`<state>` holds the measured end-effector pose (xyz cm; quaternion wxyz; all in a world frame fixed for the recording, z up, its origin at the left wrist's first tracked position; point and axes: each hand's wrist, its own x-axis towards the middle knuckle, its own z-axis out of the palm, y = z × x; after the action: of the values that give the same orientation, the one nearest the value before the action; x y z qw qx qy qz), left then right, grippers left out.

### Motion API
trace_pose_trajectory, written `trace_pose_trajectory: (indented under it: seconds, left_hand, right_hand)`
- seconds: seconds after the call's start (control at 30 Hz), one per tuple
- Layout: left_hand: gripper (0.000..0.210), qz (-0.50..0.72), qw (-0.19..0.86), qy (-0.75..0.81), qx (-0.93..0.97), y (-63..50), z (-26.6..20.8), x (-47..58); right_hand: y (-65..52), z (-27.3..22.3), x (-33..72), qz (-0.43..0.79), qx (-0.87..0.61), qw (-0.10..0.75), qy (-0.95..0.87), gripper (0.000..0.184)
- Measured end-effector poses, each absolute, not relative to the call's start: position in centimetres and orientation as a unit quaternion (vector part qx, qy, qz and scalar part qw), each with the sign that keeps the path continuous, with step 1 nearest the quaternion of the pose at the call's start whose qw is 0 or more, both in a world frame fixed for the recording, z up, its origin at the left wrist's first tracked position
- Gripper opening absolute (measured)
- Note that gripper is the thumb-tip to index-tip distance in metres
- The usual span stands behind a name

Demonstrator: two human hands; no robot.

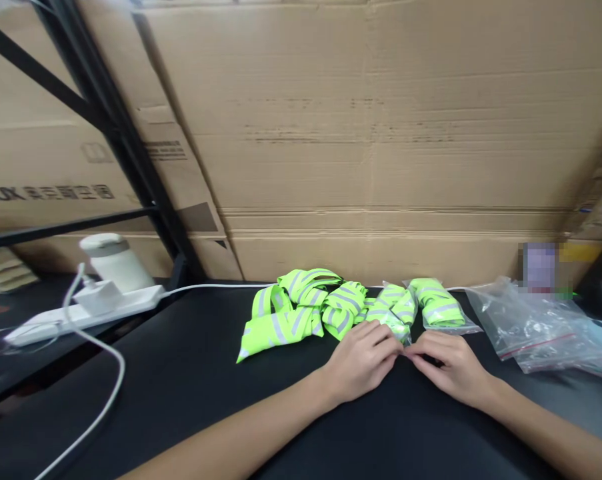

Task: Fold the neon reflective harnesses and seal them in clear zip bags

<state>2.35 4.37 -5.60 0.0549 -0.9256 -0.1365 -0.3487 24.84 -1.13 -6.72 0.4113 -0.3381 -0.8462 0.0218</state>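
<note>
My left hand [365,360] and my right hand [448,365] meet at the near edge of a clear plastic bag [397,315]. Both pinch that edge between thumb and fingers, close together. Inside the bag is a folded neon-yellow strap with silver-grey stripes. Just right of it lies another bagged strap [437,303], rolled up. To the left, a loose heap of the same striped straps [285,313] spreads over the black table [221,407], one flat end pointing toward the front left.
Clear zip bags [535,333] lie at the right. On the left are a white power strip [41,325], a white cable [115,373] and a pale lidded cup [121,261]. Behind stand a large cardboard sheet [381,147] and a black metal frame [115,133].
</note>
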Motion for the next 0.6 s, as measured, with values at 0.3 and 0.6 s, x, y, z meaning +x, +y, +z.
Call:
trace_pose_trajectory:
  seconds: [0.3,0.6]
  left_hand:
    - [0.009,-0.361,0.038,-0.139,-0.921,4.48,-5.55,2.05]
    - [0.012,-0.365,0.022,-0.118,-0.923,4.35,-5.35,2.20]
  right_hand:
    - [-1.17,-6.25,24.71,0.037,-0.323,0.423,-0.846,0.017]
    - [-1.48,-6.43,25.26,0.020,-0.311,0.392,-0.865,0.017]
